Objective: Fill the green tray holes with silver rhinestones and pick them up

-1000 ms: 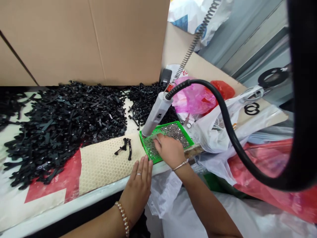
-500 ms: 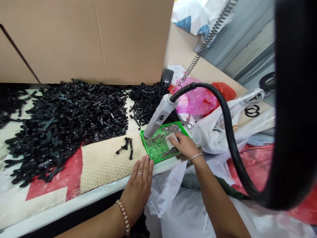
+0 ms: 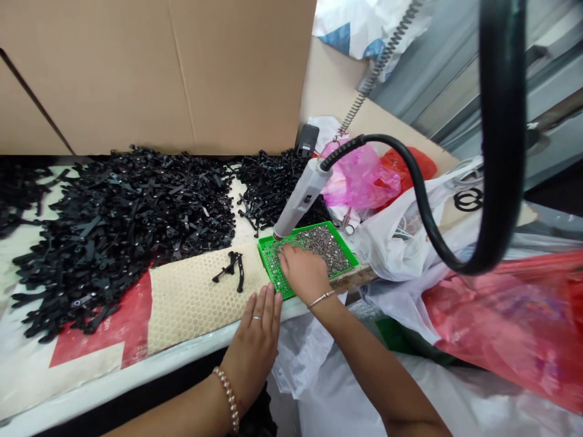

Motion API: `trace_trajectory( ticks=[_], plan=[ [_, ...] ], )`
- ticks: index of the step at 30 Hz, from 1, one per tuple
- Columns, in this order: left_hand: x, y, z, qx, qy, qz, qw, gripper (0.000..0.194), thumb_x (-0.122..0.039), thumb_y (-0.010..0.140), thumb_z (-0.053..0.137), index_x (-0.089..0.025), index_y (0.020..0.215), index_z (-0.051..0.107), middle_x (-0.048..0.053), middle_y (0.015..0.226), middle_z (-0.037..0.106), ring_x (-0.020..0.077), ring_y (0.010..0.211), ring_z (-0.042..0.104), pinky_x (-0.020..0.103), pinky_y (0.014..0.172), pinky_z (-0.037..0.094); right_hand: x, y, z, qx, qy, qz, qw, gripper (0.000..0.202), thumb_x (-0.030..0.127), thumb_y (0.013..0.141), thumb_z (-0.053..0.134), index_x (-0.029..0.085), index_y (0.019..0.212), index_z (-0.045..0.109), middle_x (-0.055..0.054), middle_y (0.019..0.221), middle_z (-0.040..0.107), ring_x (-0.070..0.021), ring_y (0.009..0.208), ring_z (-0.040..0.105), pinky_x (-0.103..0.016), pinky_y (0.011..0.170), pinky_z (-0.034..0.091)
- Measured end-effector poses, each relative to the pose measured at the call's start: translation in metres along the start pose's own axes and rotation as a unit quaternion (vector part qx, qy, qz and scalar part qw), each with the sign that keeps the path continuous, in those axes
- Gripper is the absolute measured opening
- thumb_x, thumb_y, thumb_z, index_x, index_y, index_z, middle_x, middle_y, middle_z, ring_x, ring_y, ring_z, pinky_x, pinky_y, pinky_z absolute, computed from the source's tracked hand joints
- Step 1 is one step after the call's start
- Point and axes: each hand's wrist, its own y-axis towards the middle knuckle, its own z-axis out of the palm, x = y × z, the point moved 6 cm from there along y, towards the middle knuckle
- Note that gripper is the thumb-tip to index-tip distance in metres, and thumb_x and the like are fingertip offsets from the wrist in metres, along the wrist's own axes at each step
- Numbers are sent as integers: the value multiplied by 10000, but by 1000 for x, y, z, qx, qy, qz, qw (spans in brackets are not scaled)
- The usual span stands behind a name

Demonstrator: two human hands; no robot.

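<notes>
Currently, one green tray (image 3: 268,264) sits near the front edge of one table (image 3: 82,397), holding small metal pieces (image 3: 328,244), far too many to count. Two hands are at work. The right hand (image 3: 304,270) is over the tray, its fingers bent down together among the pieces; whether it has hold of anything cannot be told, as the fingertips are hidden. The left hand (image 3: 254,346) lies flat with fingers straight and close together, gripping nothing, its tips at the tray's near left corner. It wears one ring (image 3: 257,317); each wrist has one bracelet.

One grey power tool (image 3: 300,200) hangs tilted from one coiled spring (image 3: 364,97), its lower end at the tray's far left part, with one thick black cable (image 3: 419,182) at its top. Left of the tray lies one honeycomb mat (image 3: 182,303), bearing a few overlapping black parts (image 3: 239,273), their exact number unclear. Three heaps (image 3: 136,200) of similar parts lie behind and leftward.
</notes>
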Motion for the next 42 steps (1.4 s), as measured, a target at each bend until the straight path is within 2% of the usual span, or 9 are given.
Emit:
trace_trajectory(
  ticks=[4, 10, 15, 20, 25, 33, 36, 39, 42],
  plan=[
    [-1, -1, 1, 3, -1, 1, 1000, 669, -326, 797, 615, 39, 1333, 451, 273, 1409, 356, 369, 1331, 316, 473, 1088, 339, 6, -18, -8, -1, 35, -27, 999, 267, 336, 974, 354, 200, 939, 582, -61, 853, 676, -203, 772, 639, -269, 599, 360],
    [-1, -2, 5, 17, -6, -4, 1000, 684, -320, 825, 586, 52, 1365, 394, 287, 1425, 319, 368, 1349, 279, 485, 1110, 295, -24, -30, -1, 72, 160, -70, 982, 329, 423, 954, 423, 191, 778, 576, -6, 791, 638, -126, 713, 568, -234, 576, 280],
    [-1, -2, 3, 11, -9, -3, 1000, 670, -317, 835, 576, 52, 1364, 396, 290, 1427, 315, 362, 1345, 293, 470, 1106, 305, -71, -11, 11, 81, 181, -7, 980, 305, 405, 929, 462, 183, 747, 563, -5, 747, 625, -134, 673, 545, -225, 581, 290],
    [-1, -1, 3, 8, -9, -7, 1000, 677, -328, 832, 579, 51, 1363, 398, 289, 1430, 311, 369, 1348, 281, 476, 1105, 305, -99, -7, 4, 68, 113, 80, 988, 294, 374, 955, 401, 158, 878, 584, -84, 863, 664, -185, 796, 606, -242, 642, 346],
    [-1, -3, 6, 25, -3, -7, 1000, 659, -321, 848, 550, 47, 1370, 388, 280, 1423, 333, 356, 1349, 286, 481, 1112, 295, -72, -15, -1, 86, 64, 64, 992, 299, 349, 978, 344, 161, 938, 573, -97, 911, 681, -203, 848, 636, -257, 650, 342],
    [-4, -5, 10, -19, 16, -18, 1000, 758, -311, 757, 622, 74, 1359, 369, 313, 1425, 299, 391, 1360, 232, 493, 1161, 141, -3, -9, 6, 66, 169, -52, 982, 294, 343, 980, 336, 173, 939, 572, -64, 915, 694, -177, 864, 643, -234, 684, 360],
    [-4, -5, 11, -24, 14, -18, 999, 773, -302, 737, 637, 71, 1358, 368, 316, 1421, 303, 386, 1365, 223, 486, 1162, 134, -8, -5, 15, 73, 144, -34, 986, 299, 376, 962, 355, 179, 975, 579, -80, 922, 698, -208, 855, 652, -256, 661, 360],
    [-4, -4, 10, -15, 10, -17, 1000, 777, -318, 745, 643, 69, 1361, 370, 318, 1426, 292, 384, 1366, 222, 486, 1144, 203, -35, -4, 20, 81, 124, 9, 989, 336, 425, 957, 351, 184, 971, 585, -91, 931, 695, -226, 840, 652, -267, 638, 353],
    [-3, -4, 7, -5, 7, -15, 1000, 772, -345, 758, 650, 62, 1360, 387, 309, 1425, 301, 388, 1362, 231, 484, 1121, 268, -63, -3, 14, 52, 148, 64, 986, 339, 407, 962, 341, 176, 927, 587, -94, 911, 688, -215, 819, 641, -262, 632, 351]
  ],
)
